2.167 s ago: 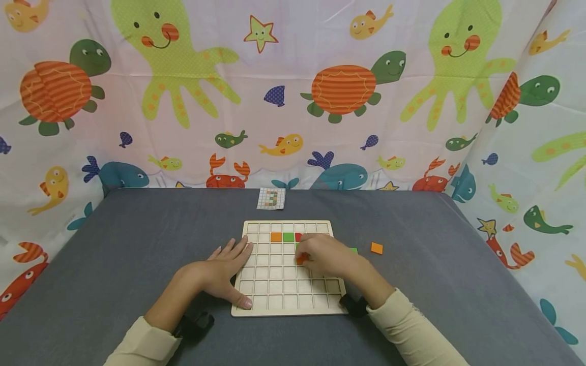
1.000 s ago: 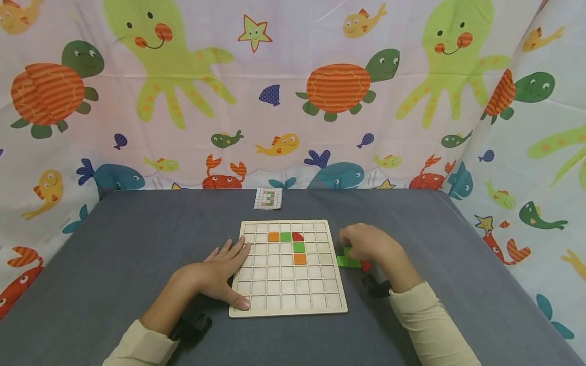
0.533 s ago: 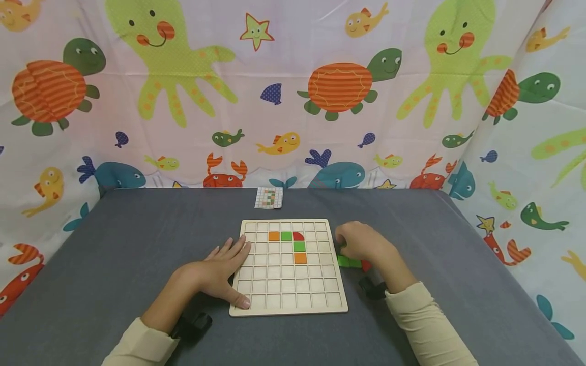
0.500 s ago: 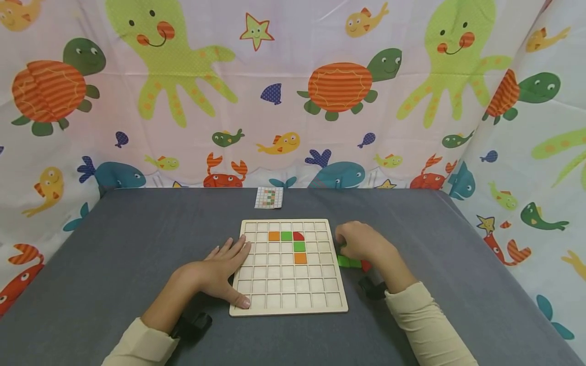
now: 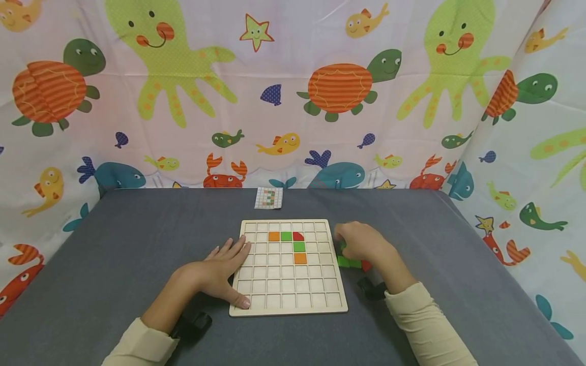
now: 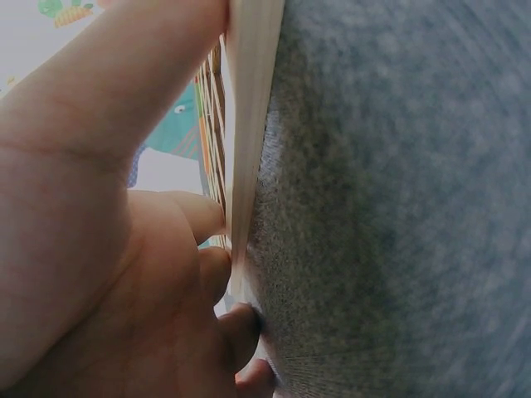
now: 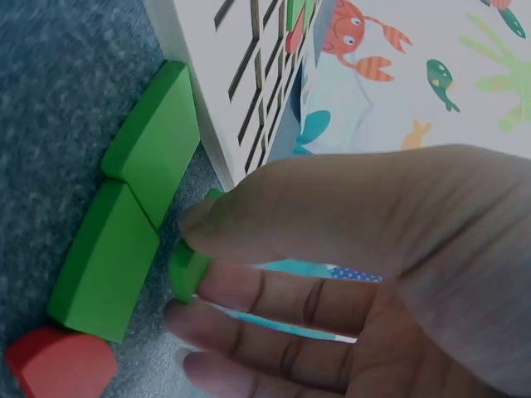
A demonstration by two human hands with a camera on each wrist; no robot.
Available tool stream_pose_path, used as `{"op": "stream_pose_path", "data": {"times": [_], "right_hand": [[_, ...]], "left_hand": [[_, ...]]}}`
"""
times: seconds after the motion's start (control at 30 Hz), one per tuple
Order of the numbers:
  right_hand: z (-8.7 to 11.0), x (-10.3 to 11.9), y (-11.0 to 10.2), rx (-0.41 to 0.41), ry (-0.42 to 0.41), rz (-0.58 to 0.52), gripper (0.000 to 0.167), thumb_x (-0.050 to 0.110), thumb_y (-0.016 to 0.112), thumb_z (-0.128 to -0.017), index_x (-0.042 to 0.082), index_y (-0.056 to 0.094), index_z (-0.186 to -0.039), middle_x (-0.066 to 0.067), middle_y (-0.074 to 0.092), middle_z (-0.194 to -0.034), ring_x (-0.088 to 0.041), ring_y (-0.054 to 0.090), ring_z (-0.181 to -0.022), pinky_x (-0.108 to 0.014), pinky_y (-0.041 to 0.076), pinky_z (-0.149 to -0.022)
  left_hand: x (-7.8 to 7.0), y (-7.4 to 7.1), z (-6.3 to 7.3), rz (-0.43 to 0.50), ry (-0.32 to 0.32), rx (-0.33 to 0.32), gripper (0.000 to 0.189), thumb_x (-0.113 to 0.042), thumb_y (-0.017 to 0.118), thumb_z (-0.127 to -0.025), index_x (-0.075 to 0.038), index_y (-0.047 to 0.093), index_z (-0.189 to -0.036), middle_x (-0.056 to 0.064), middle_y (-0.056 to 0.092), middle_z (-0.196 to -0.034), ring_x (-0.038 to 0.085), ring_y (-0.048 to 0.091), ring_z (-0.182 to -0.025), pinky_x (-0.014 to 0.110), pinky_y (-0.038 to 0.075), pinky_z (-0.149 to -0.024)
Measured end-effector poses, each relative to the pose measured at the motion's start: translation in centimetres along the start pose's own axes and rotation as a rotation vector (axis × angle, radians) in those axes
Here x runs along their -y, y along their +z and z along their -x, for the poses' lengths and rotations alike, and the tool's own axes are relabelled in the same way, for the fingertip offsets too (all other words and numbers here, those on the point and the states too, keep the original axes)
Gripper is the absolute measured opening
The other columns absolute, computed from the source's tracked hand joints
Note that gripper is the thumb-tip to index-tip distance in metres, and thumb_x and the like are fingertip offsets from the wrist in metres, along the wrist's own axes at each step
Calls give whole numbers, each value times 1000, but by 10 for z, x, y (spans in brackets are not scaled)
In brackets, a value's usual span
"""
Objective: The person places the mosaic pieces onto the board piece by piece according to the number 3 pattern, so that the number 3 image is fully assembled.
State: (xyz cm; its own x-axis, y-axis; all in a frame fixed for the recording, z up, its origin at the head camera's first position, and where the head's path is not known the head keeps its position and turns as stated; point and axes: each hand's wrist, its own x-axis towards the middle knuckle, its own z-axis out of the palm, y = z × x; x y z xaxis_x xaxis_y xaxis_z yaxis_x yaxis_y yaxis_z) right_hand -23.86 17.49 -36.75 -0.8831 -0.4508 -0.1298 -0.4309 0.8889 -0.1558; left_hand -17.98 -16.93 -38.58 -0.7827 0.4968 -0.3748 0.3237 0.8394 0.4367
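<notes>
A wooden grid board [image 5: 281, 284] lies on the table. Set in its cells are an orange tile [image 5: 273, 236], a green tile [image 5: 286, 236], a red rounded-corner tile [image 5: 298, 237], a second green tile [image 5: 299, 247] and another orange tile [image 5: 299, 258]. My left hand [image 5: 214, 274] rests with spread fingers on the board's left edge. Just off the right edge, my right hand [image 5: 363, 243] pinches a green tile [image 7: 189, 269] between thumb and fingers. Two more green tiles [image 7: 104, 261] and a red piece [image 7: 62, 363] lie on the cloth beside it.
A small card [image 5: 268, 198] printed with a coloured grid lies behind the board. Grey cloth [image 5: 114, 254] covers the table. A curtain [image 5: 293, 112] with sea animals hangs at the back and right.
My right hand has left the board, where an orange tile now sits below the green one, and moved right to the loose tiles, pinching a green one. The left hand stays put.
</notes>
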Motion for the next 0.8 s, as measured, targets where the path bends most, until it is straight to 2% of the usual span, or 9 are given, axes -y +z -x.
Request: {"op": "stream_pose_path", "data": {"times": [0.17,0.33,0.47,0.63,0.8], "right_hand": [[-1,3,-1,-23,-66,-29,24,-6,70,-75,6,70,-95,-4,65,-90,-19,56,-80,-40,51,-72],[0,6,-2,-42,-150,-71,22,-8,68,-74,6,67,-90,-4,61,-86,-19,50,-77,-38,49,-70],[-1,10,-1,-43,-175,-85,20,-5,70,-74,6,67,-90,-3,60,-85,-19,50,-77,-38,48,-70],[-3,19,1,-12,-185,-113,20,-2,73,-78,8,69,-94,-2,61,-88,-17,50,-77,-37,47,-71],[-7,28,3,0,-218,-103,19,-2,73,-78,8,69,-94,-2,61,-88,-16,49,-75,-35,47,-69]], "left_hand": [[5,1,-2,1,24,-10,138,-73,81,-63,-6,10,-162,15,-2,-167,40,-7,-151,61,0,-116],[6,1,-3,2,13,-12,141,-78,78,-60,-7,10,-162,13,-2,-167,38,-7,-151,59,1,-117],[15,8,-9,-17,3,-22,142,-84,74,-58,-13,7,-163,5,-5,-168,31,-10,-151,56,0,-118],[25,16,-16,-12,16,-35,145,-86,72,-56,-14,7,-163,5,-6,-168,32,-11,-151,58,-1,-118],[28,19,-19,-31,-1,-42,147,-90,70,-52,-16,8,-163,4,-4,-168,30,-9,-152,55,1,-118]]}}
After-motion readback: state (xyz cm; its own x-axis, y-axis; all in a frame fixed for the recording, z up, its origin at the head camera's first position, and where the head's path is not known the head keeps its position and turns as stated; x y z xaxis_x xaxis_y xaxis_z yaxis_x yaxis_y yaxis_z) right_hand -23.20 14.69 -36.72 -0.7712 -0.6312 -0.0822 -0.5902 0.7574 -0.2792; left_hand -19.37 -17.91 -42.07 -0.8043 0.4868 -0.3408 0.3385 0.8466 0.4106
